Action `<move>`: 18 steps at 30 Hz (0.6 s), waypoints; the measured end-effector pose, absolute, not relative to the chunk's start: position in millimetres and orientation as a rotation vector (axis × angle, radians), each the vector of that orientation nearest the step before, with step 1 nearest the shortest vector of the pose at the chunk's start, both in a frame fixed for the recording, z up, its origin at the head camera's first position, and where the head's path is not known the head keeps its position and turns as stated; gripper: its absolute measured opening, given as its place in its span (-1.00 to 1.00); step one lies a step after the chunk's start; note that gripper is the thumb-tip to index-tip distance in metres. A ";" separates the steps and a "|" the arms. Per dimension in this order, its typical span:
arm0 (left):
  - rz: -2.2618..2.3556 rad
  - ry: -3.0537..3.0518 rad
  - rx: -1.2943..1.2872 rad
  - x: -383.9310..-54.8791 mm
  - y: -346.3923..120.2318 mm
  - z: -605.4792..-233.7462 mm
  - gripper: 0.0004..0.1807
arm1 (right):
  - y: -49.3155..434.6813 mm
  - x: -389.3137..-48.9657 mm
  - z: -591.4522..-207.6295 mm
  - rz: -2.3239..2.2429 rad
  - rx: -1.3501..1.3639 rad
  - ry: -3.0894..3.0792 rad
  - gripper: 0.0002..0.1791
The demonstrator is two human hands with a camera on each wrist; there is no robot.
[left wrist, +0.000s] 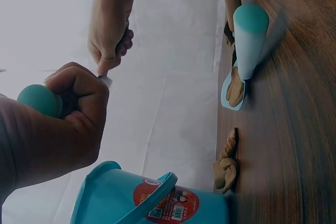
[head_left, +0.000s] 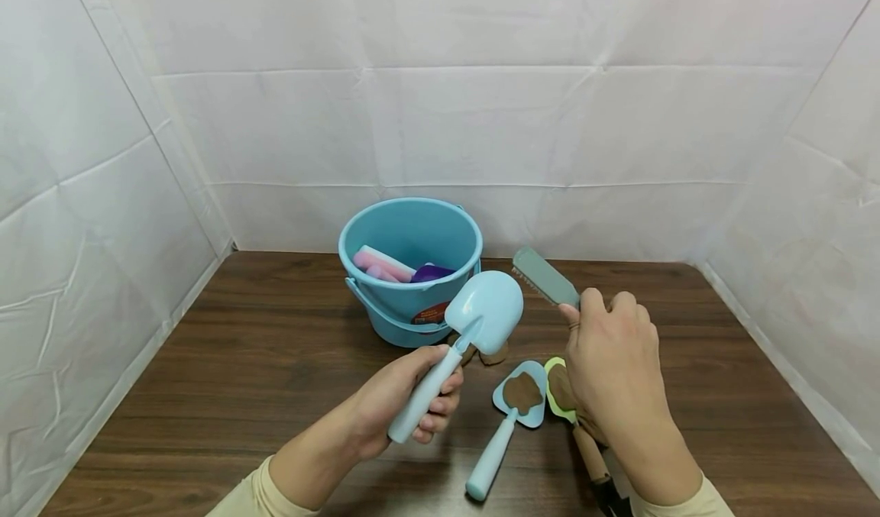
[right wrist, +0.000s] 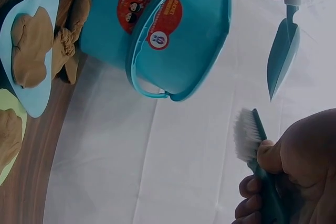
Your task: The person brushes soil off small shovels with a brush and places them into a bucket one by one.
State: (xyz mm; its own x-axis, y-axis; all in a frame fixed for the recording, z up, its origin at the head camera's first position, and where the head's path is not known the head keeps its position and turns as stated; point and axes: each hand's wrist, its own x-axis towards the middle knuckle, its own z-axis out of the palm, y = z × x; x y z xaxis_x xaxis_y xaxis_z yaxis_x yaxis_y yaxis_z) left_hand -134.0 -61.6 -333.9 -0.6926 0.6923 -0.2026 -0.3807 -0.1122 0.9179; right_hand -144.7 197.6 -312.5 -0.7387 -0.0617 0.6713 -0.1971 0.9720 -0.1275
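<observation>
My left hand (head_left: 376,416) grips the handle of a light blue hand trowel (head_left: 493,307), its blade raised in front of the bucket's right side. In my right hand (head_left: 616,368) is a grey-green brush (head_left: 547,277), held by its handle above the table. White bristles (right wrist: 245,136) show on the brush in the right wrist view. Between the hands, the trowel's blade and the brush head are apart. Below lie a second light blue trowel (head_left: 490,460) and a yellow-green scoop (head_left: 555,404), each with a brown lump on it; my right hand partly hides the scoop.
A blue bucket (head_left: 385,303) stands at the back centre, holding pink (head_left: 383,263) and purple (head_left: 431,273) pieces. More brown lumps (head_left: 493,355) lie at its foot. A brown handle (head_left: 590,453) lies beneath my right wrist. White sheeting (head_left: 474,127) walls the wooden table.
</observation>
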 end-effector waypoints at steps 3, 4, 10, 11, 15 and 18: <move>1.880 1.496 0.356 -134.3 -62.8 -332.8 -0.49 | 197.6 -144.1 -312.2 0.249 0.184 -2.410 -0.54; 1.874 1.552 0.361 -134.5 -63.9 -332.2 -0.49 | 197.0 -143.8 -312.2 0.250 0.184 -2.416 -0.54; 1.518 2.499 0.508 -131.9 -76.8 -328.4 -0.53 | 191.6 -143.3 -310.9 0.283 0.172 -2.472 -0.57; 1.392 2.692 0.521 -131.3 -79.5 -328.1 -0.55 | 190.7 -143.4 -310.6 0.289 0.170 -2.479 -0.57; 0.924 3.267 0.593 -134.1 -88.2 -328.1 -0.62 | 189.1 -144.3 -309.1 0.305 0.169 -2.489 -0.59; 0.631 3.577 0.722 -141.6 -94.0 -327.2 -0.65 | 189.0 -144.1 -307.8 0.314 0.168 -2.494 -0.60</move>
State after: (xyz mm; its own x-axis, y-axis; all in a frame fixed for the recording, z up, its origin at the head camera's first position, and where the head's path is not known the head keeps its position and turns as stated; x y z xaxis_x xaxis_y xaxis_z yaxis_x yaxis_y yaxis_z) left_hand -141.6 -94.0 -327.2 -0.7760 0.2568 0.5760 0.4385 0.8762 0.2001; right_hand -144.1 189.0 -307.8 -0.8046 -0.0471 0.5919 -0.1922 0.9638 -0.1847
